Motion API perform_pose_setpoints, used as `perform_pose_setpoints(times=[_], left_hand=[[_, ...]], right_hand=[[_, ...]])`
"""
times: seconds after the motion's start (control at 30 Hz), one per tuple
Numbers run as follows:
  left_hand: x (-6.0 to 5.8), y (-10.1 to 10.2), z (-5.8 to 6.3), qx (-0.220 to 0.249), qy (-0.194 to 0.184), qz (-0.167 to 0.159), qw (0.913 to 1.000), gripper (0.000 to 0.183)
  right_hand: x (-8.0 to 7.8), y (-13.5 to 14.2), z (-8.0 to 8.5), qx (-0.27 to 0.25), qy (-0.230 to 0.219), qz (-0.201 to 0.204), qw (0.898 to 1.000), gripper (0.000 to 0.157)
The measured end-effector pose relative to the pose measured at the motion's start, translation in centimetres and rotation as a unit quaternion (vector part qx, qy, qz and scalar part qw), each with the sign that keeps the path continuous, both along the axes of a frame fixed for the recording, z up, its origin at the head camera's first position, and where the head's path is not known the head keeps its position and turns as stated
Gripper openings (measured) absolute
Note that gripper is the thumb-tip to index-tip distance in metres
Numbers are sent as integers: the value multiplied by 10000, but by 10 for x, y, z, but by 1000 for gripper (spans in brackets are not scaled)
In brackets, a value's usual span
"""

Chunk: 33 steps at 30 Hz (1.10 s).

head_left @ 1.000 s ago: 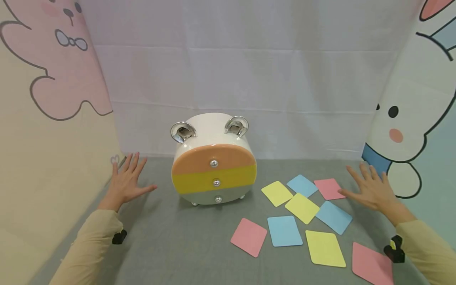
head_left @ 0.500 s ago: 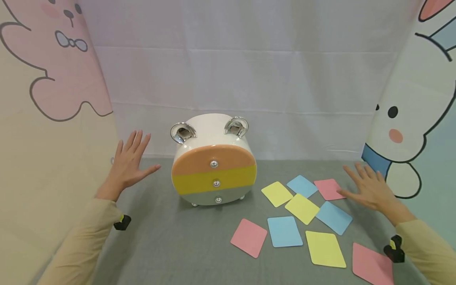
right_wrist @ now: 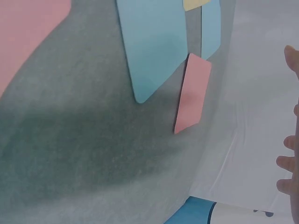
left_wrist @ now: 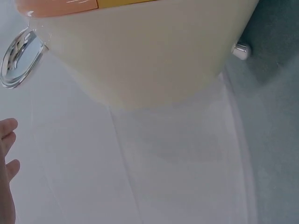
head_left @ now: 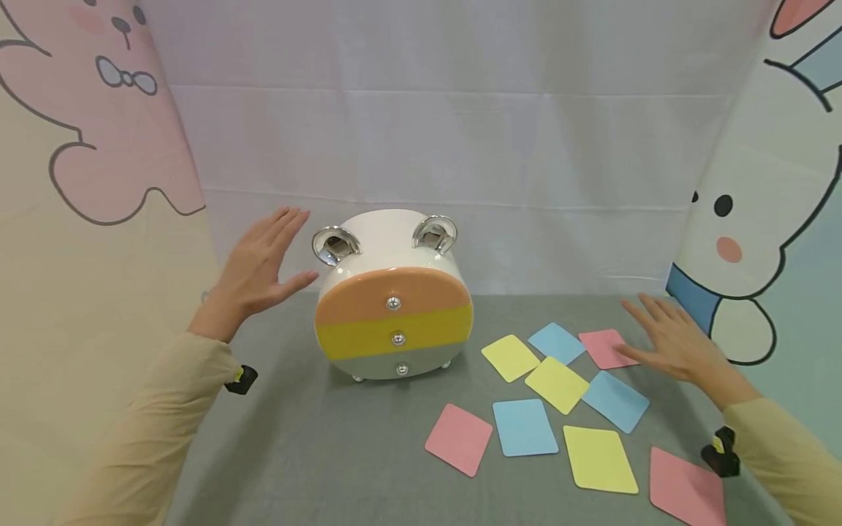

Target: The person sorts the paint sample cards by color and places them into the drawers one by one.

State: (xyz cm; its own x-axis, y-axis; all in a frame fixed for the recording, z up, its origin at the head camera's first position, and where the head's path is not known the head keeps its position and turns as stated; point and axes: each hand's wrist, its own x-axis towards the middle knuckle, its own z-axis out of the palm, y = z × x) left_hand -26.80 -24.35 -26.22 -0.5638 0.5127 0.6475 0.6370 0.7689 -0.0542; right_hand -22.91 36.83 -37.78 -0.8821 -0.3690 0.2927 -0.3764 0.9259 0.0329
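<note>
Wall (head_left: 92,321) left of the box (head_left: 395,285): cream, printed with a pink bear (head_left: 125,153).
Cloth (head_left: 316,460) under the box: grey, with the left arm's shadow across it.
Curtain (head_left: 427,139) behind the box: white, marked by crosswise folds.
Panel (head_left: 750,212) right of the box: pale, printed with a white rabbit.
Back edge: cloth meets curtain in a straight line behind the box.
Left hand (head_left: 259,267): raised just beside the box, fingers straight, thumb apart, a gap between it and the nearer silver ear (head_left: 319,247).
Box itself: white, upright on small feet, striped orange, yellow and grey in front, a knob on each stripe.
Room before the box: grey cloth from the left sleeve (head_left: 151,416) across to the nearest pink card (head_left: 459,440).
Cards (head_left: 525,427): nine, pink, blue and yellow, flat to the box's right, narrow gaps between many.
Right hand (head_left: 674,340): well right of the box, raised near the far pink card (head_left: 608,348), fingers straight, thumb apart.
</note>
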Motion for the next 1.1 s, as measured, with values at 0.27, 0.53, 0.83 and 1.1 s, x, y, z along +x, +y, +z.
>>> perform_pose_setpoints(times=[0.27,0.53,0.83,1.1], left_hand=[[-3,12,-1,-70,-108,9,9999,80],[-7,18,-9,-110,-141,15,9998,82],[-11,19,-14,43,-54,-18,10000,87],[-12,21,-17,92,-43,-8,9999,86]], right_hand=[[-4,-13,8,60,277,183,9994,80],[-7,-31,21,-103,280,322,9990,80],[-14,-66,39,-526,134,440,9976,78],[-16,-101,57,-1026,139,834,9911,77]])
